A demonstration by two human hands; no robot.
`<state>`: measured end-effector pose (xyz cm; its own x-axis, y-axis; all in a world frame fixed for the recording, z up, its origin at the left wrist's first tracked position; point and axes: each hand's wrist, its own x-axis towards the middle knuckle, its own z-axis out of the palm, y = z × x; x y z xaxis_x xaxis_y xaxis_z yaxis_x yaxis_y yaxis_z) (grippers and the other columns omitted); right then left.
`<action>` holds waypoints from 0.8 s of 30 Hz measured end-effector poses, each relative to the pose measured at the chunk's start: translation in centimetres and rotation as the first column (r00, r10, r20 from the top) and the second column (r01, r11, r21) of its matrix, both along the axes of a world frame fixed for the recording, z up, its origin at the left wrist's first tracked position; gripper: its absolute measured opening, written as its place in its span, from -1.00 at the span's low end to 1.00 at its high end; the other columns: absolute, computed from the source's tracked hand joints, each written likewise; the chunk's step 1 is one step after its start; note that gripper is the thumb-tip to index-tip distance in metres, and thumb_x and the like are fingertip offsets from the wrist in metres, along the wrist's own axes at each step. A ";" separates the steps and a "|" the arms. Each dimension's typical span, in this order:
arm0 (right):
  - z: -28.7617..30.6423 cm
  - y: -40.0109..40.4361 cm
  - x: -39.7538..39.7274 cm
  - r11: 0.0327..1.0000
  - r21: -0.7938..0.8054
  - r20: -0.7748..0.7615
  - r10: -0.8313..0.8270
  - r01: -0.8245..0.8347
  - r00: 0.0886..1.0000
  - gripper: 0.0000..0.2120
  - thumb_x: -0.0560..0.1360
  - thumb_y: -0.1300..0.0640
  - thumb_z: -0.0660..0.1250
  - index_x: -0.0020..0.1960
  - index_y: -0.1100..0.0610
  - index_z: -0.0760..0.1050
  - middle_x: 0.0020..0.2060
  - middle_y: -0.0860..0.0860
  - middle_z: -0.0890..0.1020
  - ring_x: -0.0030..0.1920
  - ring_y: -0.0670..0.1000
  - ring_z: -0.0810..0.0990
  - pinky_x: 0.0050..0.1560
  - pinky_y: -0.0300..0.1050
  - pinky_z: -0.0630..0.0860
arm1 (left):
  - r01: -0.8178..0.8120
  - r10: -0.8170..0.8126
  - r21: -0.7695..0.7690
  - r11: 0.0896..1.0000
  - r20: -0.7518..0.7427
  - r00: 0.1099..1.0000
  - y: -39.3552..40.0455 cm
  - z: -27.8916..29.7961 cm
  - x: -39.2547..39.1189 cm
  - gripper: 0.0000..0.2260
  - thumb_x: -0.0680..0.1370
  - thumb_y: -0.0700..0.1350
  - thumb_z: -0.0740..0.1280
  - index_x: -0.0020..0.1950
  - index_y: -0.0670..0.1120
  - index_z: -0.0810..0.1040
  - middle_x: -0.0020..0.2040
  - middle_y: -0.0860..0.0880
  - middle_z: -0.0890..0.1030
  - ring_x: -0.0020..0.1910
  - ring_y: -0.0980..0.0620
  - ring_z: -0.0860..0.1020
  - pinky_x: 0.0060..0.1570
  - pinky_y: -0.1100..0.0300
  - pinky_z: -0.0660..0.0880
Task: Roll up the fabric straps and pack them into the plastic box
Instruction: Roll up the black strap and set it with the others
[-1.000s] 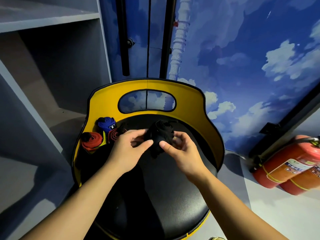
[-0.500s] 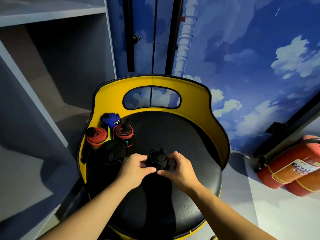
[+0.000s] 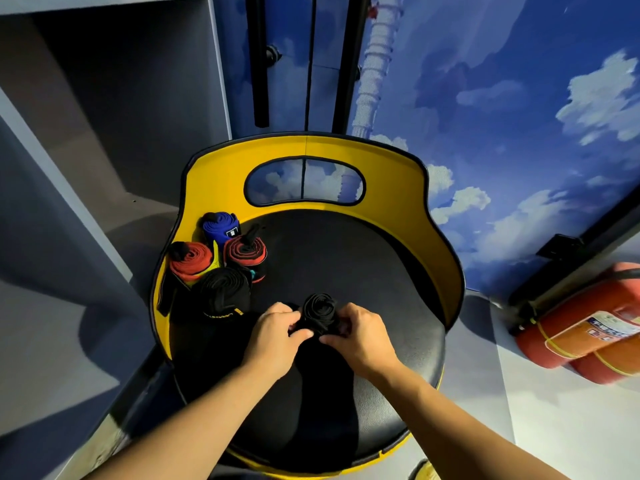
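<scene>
Both hands have dropped toward the seat since a second ago, and the black roll came down with them; it was held up near the backrest then, now it sits low over the near-middle of the black seat.

Left hand pinches the roll from its left, thumb curled in at the front. Right hand pinches it from the right, thumb tip meeting the lower edge. Both are closed on the same roll, neither wide.

Roll axis points up toward me: I see the spiral end face. I can't tell whether its bottom touches the seat.

I see no plastic box. Finished rolls are grouped at the seat's left rear, against the yellow backrest: blue roll, red roll, red-black roll, larger black roll.

My read: that cluster lies up and left of the hands, so the left hand is nearer. The open spot is just right of the larger black roll. Loose tail looks unfixed at the front; likely needs tucking before release or it unwinds.
</scene>
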<state>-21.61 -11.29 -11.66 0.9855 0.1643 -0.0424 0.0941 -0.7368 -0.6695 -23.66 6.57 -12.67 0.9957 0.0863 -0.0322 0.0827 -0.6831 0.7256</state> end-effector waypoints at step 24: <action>1.4 6.1 3.7 0.990 0.140 0.038 0.027 -0.032 0.999 -0.51 0.30 0.11 0.61 0.16 0.07 0.52 -0.04 -0.05 0.58 -0.14 -0.14 0.53 -0.20 -0.46 0.34 | -0.329 0.261 -0.398 0.856 -0.217 0.941 3.5 3.1 1.0 -0.56 0.54 -0.23 0.42 0.42 -0.07 0.52 0.21 0.00 0.65 0.12 0.14 0.63 0.22 0.16 0.53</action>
<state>-17.88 -5.18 -10.29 0.9806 0.1951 0.0183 0.1400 -0.6324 -0.7619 -22.65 10.04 -9.54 0.9056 0.3193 -0.2792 0.3624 -0.2402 0.9005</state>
